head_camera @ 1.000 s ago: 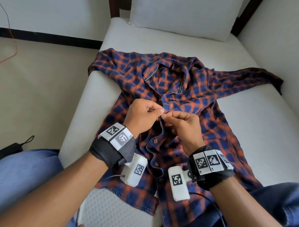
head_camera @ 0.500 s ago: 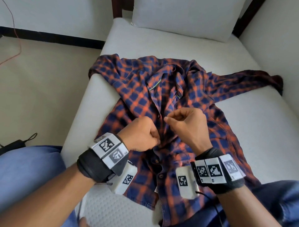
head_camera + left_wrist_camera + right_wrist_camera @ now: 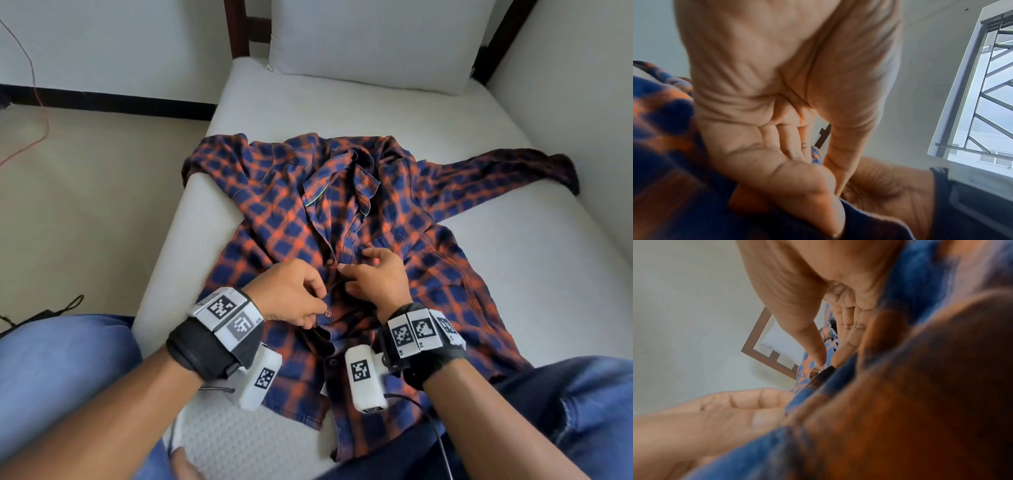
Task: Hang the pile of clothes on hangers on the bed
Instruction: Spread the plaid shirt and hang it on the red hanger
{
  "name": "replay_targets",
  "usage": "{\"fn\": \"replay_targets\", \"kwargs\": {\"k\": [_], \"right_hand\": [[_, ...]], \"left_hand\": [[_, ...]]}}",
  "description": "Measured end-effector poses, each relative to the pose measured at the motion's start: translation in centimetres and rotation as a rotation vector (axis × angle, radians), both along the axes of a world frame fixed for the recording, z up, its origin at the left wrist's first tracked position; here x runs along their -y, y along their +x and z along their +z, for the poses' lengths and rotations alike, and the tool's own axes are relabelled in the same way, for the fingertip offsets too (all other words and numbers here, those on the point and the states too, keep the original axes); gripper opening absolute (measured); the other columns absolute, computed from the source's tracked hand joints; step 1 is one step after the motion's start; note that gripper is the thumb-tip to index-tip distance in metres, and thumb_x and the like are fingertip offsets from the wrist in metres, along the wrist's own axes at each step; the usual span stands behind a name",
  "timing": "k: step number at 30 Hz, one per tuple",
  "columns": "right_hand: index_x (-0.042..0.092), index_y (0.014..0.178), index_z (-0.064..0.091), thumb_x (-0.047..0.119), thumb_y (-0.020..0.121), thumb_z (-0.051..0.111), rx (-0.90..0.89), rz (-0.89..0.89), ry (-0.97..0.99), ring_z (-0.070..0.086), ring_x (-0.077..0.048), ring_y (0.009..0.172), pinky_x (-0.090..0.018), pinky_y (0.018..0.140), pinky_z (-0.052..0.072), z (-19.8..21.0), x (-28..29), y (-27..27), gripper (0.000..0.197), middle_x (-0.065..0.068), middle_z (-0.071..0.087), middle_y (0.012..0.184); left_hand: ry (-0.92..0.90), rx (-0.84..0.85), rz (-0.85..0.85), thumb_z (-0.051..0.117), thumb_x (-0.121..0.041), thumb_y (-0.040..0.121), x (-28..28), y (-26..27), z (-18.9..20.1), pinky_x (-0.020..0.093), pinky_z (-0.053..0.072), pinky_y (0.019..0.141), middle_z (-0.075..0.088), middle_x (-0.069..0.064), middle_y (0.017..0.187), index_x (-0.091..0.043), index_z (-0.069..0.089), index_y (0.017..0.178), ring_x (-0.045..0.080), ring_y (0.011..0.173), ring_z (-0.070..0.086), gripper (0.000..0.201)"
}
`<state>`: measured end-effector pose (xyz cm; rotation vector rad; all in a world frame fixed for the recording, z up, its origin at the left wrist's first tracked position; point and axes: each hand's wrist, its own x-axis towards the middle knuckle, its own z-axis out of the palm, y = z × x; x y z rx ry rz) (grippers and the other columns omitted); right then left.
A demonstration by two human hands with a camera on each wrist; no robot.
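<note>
White bed (image 3: pixel 513 274), pillow (image 3: pixel 370 44) at the head end. Plaid shirt (image 3: pixel 281 219) lies face-up across the mattress, collar toward the pillow, one sleeve spread to the right, the other draping over the left edge. No hanger in view.

Shirt looks light, soft and floppy; it should crumple and sag wherever it is not supported. The placket, collar and shoulder seams are probably the firmest places to take hold; loose body cloth would just bunch.

Left hand (image 3: pixel 291 298) has fingers curled, pinching the placket edge beside a button (image 3: pixel 328 313). Right hand (image 3: pixel 373 281) has fingers curled on the opposite placket edge, thumb and forefinger pinching cloth. Buttons are small and likely fiddly, needing a fingertip pinch on both sides.
</note>
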<state>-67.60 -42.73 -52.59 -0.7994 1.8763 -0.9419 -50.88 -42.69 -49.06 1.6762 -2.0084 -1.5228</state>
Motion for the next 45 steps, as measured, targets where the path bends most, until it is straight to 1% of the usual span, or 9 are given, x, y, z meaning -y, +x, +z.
{"fn": "replay_targets", "kwargs": {"k": [3, 7, 11, 15, 19, 25, 31, 40, 45], "right_hand": [[0.016, 0.094, 0.065, 0.009, 0.074, 0.084, 0.091, -0.027, -0.011, 0.064, -0.017, 0.054, -0.038, 0.071, 0.063, 0.1, 0.1, -0.2, 0.029, -0.007, 0.07, 0.072], [0.009, 0.063, 0.065, 0.001, 0.075, 0.076, 0.141, -0.034, 0.026, 0.056, -0.015, 0.047, -0.031, 0.062, 0.059, 0.7, 0.1, -0.6, 0.018, -0.007, 0.061, 0.059], [0.007, 0.052, 0.069, 0.028, 0.065, 0.077, 0.015, 0.075, 0.09, 0.067, -0.022, 0.054, -0.044, 0.075, 0.062, 0.5, 0.4, -0.4, 0.026, -0.005, 0.069, 0.057], [0.014, 0.055, 0.069, 0.033, 0.069, 0.075, -0.143, 0.119, 0.049, 0.073, -0.021, 0.066, -0.041, 0.079, 0.061, 0.3, 0.2, -0.1, 0.024, 0.002, 0.07, 0.055], [0.022, 0.06, 0.066, 0.029, 0.073, 0.07, -0.214, 0.126, 0.013, 0.072, -0.022, 0.075, -0.031, 0.08, 0.057, 0.3, 0.1, -0.3, 0.016, 0.001, 0.073, 0.067], [0.026, 0.066, 0.066, 0.042, 0.076, 0.075, -0.26, 0.161, -0.016, 0.069, -0.021, 0.085, -0.028, 0.076, 0.048, 0.4, 0.2, -0.2, 0.022, 0.004, 0.072, 0.078], [0.017, 0.063, 0.067, 0.031, 0.08, 0.074, -0.305, 0.053, -0.147, 0.063, -0.023, 0.083, -0.025, 0.073, 0.04, 2.1, -0.2, -0.8, 0.022, 0.002, 0.069, 0.075], [0.027, 0.075, 0.07, 0.033, 0.082, 0.073, -0.473, 0.281, -0.175, 0.064, -0.023, 0.091, -0.028, 0.072, 0.044, -0.2, 0.0, 0.5, 0.01, 0.002, 0.07, 0.088], [0.022, 0.065, 0.066, 0.029, 0.083, 0.073, -0.45, 0.301, -0.206, 0.065, -0.022, 0.082, -0.033, 0.072, 0.051, -0.4, 0.1, 0.3, 0.021, 0.002, 0.068, 0.072]], "left_hand": [[-0.072, 0.014, 0.014, 0.068, -0.016, 0.089, 0.9, 0.2, 1.1, 0.013, 0.037, 0.039, 0.072, 0.008, 0.068, -0.008, 0.069, 0.089, 0.011, 0.049, 0.064, 0.009], [-0.284, 0.155, -0.067, 0.067, -0.019, 0.086, 3.4, -0.3, 3.1, 0.023, 0.049, 0.064, 0.07, -0.006, 0.064, -0.017, 0.074, 0.082, 0.012, 0.066, 0.068, 0.008], [-0.44, 0.367, -0.173, 0.067, -0.016, 0.086, 5.6, -2.3, 2.3, 0.035, 0.051, 0.092, 0.072, -0.001, 0.091, -0.015, 0.076, 0.096, 0.021, 0.098, 0.066, 0.014], [-0.361, 0.43, -0.222, 0.067, -0.017, 0.088, 6.0, -3.9, 0.1, 0.038, 0.056, 0.08, 0.065, 0.008, 0.071, -0.008, 0.064, 0.074, 0.028, 0.077, 0.07, 0.017], [-0.28, 0.314, -0.085, 0.073, -0.018, 0.087, 6.6, -3.8, -1.3, 0.037, 0.061, 0.073, 0.073, 0.008, 0.069, -0.005, 0.071, 0.076, 0.022, 0.066, 0.074, 0.017], [-0.313, 0.222, 0.012, 0.066, -0.011, 0.089, 5.5, -4.3, -1.3, 0.01, 0.046, 0.045, 0.073, 0.003, 0.067, -0.011, 0.075, 0.079, 0.009, 0.05, 0.068, 0.013], [-0.116, -0.007, 0.245, 0.069, -0.004, 0.087, 5.8, -3.7, -2.0, 0.037, 0.062, 0.073, 0.07, 0.004, 0.069, -0.016, 0.072, 0.067, 0.021, 0.072, 0.07, 0.023], [0.023, -0.272, 0.386, 0.066, -0.007, 0.092, 4.8, -2.2, -3.8, 0.018, 0.058, 0.067, 0.07, 0.009, 0.085, -0.01, 0.07, 0.083, 0.011, 0.078, 0.068, 0.01], [0.016, -0.325, 0.391, 0.068, -0.01, 0.091, 4.9, -1.9, -4.9, 0.016, 0.056, 0.067, 0.072, 0.006, 0.085, -0.012, 0.072, 0.086, 0.008, 0.076, 0.069, 0.007]]}}
